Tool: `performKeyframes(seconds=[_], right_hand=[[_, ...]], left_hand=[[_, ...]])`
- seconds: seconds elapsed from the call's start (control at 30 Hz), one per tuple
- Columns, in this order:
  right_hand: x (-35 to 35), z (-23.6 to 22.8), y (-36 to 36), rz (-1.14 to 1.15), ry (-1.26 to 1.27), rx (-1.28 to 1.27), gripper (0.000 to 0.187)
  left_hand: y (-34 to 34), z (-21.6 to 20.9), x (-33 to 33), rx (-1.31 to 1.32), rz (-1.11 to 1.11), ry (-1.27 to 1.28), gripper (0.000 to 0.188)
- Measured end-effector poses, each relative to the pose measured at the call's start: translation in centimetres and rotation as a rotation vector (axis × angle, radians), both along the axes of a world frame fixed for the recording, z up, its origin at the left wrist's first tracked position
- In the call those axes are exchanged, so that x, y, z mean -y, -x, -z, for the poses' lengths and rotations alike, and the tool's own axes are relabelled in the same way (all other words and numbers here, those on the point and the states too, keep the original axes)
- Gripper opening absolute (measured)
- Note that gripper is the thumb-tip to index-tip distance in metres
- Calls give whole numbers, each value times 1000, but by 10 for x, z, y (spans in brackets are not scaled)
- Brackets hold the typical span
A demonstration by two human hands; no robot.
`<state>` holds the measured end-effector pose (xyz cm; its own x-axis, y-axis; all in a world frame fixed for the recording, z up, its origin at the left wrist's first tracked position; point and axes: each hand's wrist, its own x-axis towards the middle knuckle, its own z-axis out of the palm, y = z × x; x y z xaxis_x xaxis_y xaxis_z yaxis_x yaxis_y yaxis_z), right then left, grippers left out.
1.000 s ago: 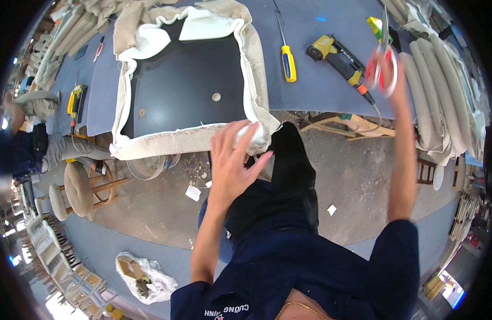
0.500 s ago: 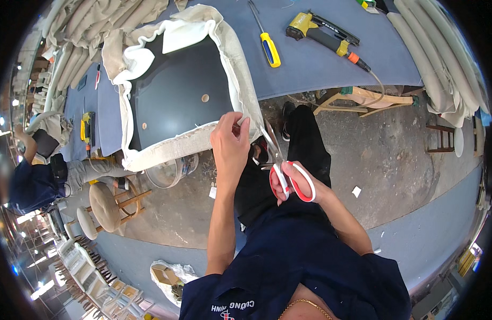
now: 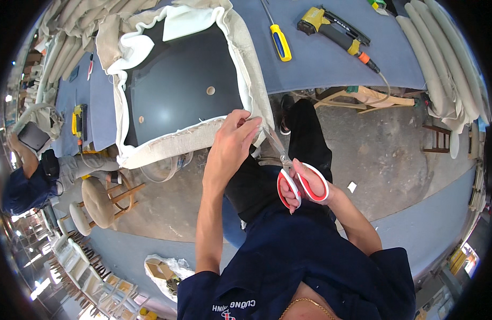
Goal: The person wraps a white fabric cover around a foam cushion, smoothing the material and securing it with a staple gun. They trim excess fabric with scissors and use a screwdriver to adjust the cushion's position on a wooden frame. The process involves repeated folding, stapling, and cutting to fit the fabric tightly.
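Gripping scissors (image 3: 285, 159) w/ R hand (image 3: 310, 178), seat-cover (image 3: 247, 53) corner w/ L hand (image 3: 231, 146); wht lettering (image 3: 240, 305) on navy shirt (image 3: 310, 250).

Two staplers (image 3: 338, 37), one yellow-handled screwdriver (image 3: 280, 42)

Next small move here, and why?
Likely a small snip at the near-right corner fabric: the left grip appears to pinch it, while the right grip holds scissors by spread handles, blades pointing there.

Scissor blades (image 3: 276, 144) shiny mtl, hdls (image 3: 292, 186) plast.; cover (image 3: 174, 143) matt cloth.
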<state>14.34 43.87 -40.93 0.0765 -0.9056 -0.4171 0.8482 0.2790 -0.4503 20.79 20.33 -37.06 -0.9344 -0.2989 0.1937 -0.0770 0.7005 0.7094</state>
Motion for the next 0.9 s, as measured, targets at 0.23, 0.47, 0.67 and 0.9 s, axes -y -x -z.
performKeyframes(seconds=[0.23,0.47,0.67,0.9], right_hand=[[23,-7,6,90,-29,126,71],[27,10,15,67,25,-42,69],[40,-2,34,12,-30,-41,73],[50,12,39,0,16,-160,74]], left_hand=[[7,2,-2,-123,40,109,13],[-1,18,-7,-136,-169,-169,11],[1,21,-4,-96,-212,-457,6],[-2,25,-1,-122,-173,-677,7]])
